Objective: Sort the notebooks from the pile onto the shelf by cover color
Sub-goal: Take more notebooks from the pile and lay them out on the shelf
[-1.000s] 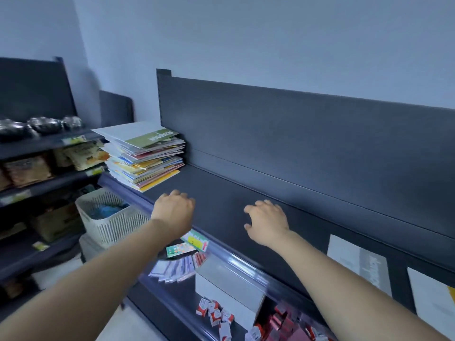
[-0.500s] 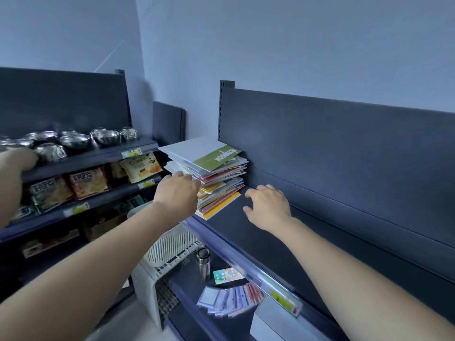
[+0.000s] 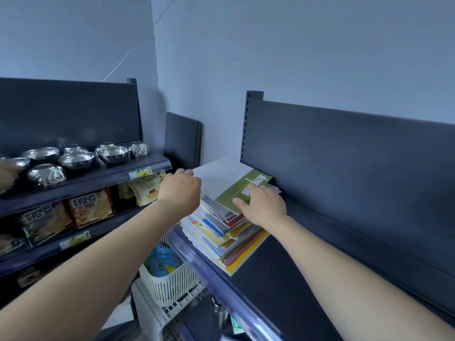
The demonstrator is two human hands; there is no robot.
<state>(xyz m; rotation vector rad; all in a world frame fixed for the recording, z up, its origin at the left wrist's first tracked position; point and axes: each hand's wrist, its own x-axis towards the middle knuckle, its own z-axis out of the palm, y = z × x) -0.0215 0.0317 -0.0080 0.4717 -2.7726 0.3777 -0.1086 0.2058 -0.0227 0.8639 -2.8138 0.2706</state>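
Green-banded notebook (image 3: 236, 190) lies under right hand (image 3: 264, 206), fingers relaxed; left hand (image 3: 181, 190) fingers hidden.

Both hands moved off the bare shelf (image 3: 283, 279) and onto the pile (image 3: 221, 237) at its left end. 1 s ago both hovered over the shelf front, well apart from the pile. 0.5 s ago the left hand (image 3: 181, 190) was near the pile's front-left corner and the right hand (image 3: 264, 206) was just right of the pile. Now the left hand's fingers curl at the left edge of the top notebook (image 3: 221, 175); can't tell if they actually grip it. The right hand now rests on the notebook's green band (image 3: 242, 190), thumb at its near edge. The camera swung left: steel bowls (image 3: 76, 159) came fully into view.
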